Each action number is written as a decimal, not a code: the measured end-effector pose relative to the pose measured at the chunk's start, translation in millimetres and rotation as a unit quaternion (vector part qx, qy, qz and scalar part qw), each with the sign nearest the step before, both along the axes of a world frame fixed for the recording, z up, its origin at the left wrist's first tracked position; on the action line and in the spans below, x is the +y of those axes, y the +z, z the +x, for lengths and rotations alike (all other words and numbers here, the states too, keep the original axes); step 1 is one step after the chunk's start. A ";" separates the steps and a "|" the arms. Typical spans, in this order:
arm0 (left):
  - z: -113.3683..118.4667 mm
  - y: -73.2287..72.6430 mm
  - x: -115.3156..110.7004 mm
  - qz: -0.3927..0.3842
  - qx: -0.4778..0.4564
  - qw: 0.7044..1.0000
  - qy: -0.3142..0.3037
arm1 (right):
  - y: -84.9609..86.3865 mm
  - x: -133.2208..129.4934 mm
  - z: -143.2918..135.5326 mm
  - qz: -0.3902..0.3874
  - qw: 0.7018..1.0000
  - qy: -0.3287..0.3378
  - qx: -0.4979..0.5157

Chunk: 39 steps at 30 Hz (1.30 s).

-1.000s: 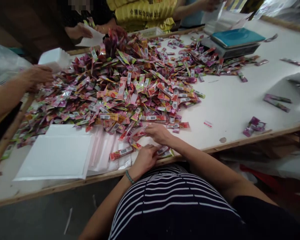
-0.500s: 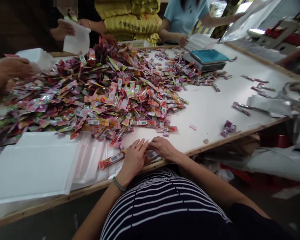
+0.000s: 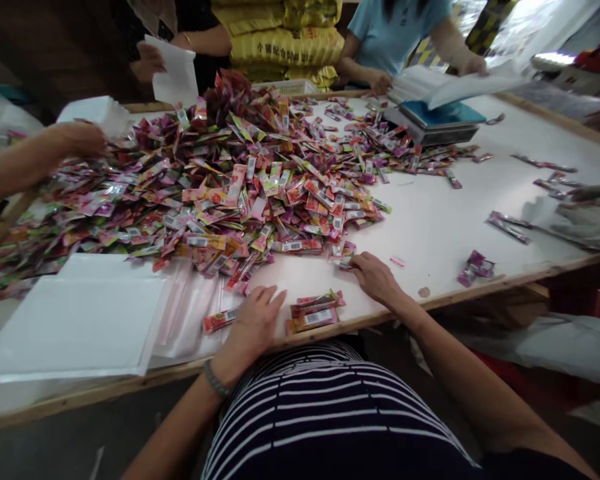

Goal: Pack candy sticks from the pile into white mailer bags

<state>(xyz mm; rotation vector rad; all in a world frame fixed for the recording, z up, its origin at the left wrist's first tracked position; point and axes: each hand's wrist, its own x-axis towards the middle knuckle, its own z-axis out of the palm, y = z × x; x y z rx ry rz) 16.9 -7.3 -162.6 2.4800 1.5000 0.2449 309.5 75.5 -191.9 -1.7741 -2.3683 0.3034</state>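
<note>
My left hand (image 3: 256,318) rests low over the table's front edge, fingers apart, beside a red packet (image 3: 220,321) that lies partly under or next to it. My right hand (image 3: 375,275) is at the near edge of the big heap, its fingertips closed on a small packet (image 3: 347,257). Between my hands, several packets (image 3: 314,313) form a small group by the front edge. The heap of colourful packets (image 3: 220,180) spreads across the table's left and middle. Flat clear bags (image 3: 80,320) lie in a stack left of my left hand.
A scale with a blue top (image 3: 443,117) stands at the back right, a person's hands holding white bags over it. Another person holds a white bag (image 3: 174,72) at the back. An arm reaches in from the left. Purple packets (image 3: 476,268) lie by the right front edge.
My hands have moved apart, showing the small group of packets between them. My right hand has moved right and forward to the heap. The person at the back right has brought a bag over the scale.
</note>
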 end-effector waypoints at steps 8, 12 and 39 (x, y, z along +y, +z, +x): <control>-45.9 7.2 6.3 -0.012 0.081 0.996 0.017 | 32.6 38.1 -67.4 0.179 0.981 -0.074 -0.027; -40.5 -2.2 8.1 -0.007 0.108 0.993 0.045 | 36.9 54.3 -65.4 0.119 0.988 -0.101 -0.005; -73.8 16.7 -35.4 -0.015 0.194 0.978 0.073 | -21.1 32.3 -64.0 -0.300 0.815 0.025 0.496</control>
